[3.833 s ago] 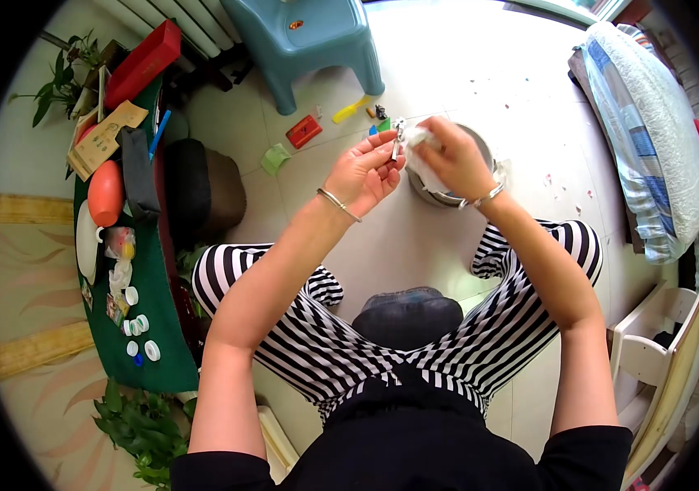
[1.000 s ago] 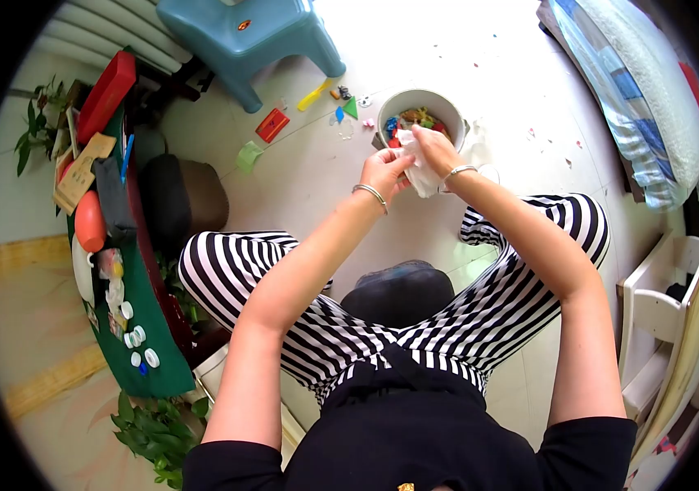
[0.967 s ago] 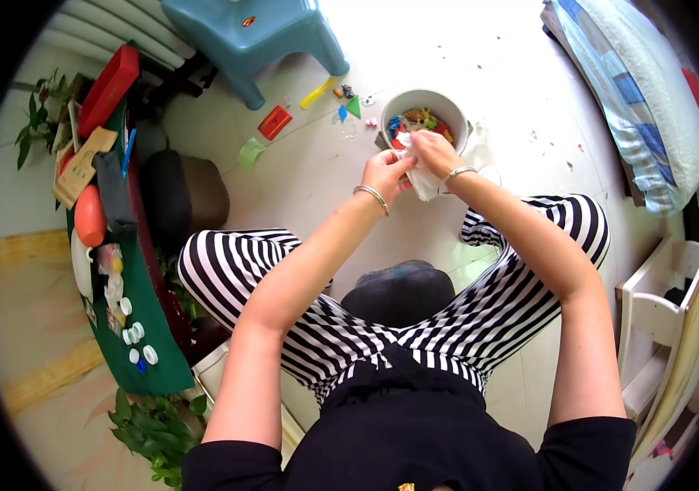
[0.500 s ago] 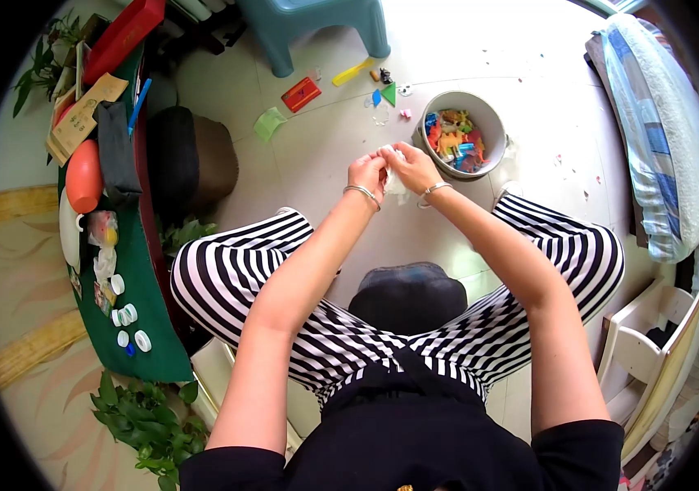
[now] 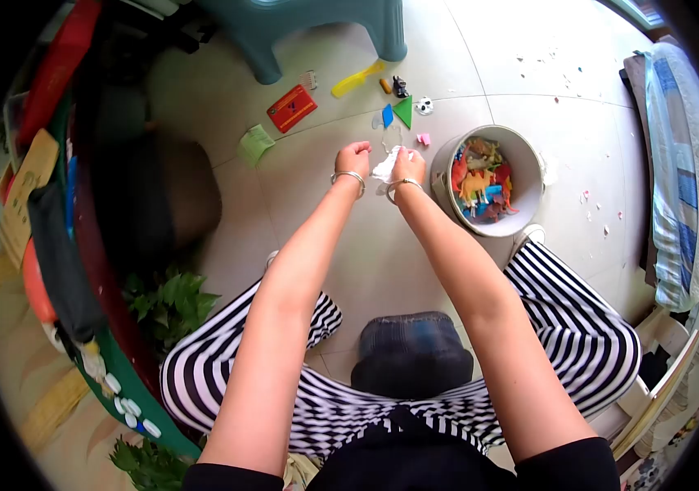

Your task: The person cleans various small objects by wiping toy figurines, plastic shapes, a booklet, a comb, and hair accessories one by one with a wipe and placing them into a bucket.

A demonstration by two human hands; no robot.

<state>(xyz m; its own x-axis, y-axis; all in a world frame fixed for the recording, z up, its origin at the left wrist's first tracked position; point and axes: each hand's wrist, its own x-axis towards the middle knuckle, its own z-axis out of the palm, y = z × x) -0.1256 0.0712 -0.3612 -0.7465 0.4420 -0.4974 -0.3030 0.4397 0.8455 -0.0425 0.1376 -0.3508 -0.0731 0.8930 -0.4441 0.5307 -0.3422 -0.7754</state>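
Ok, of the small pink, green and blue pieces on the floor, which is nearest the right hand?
The pink piece, just beyond the right hand with its white tissue; the green triangle and blue piece lie farther away.

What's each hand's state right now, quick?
Left hand: curled closed; can't tell whether anything is inside.
Right hand: closed, holding a crumpled white tissue or cloth.
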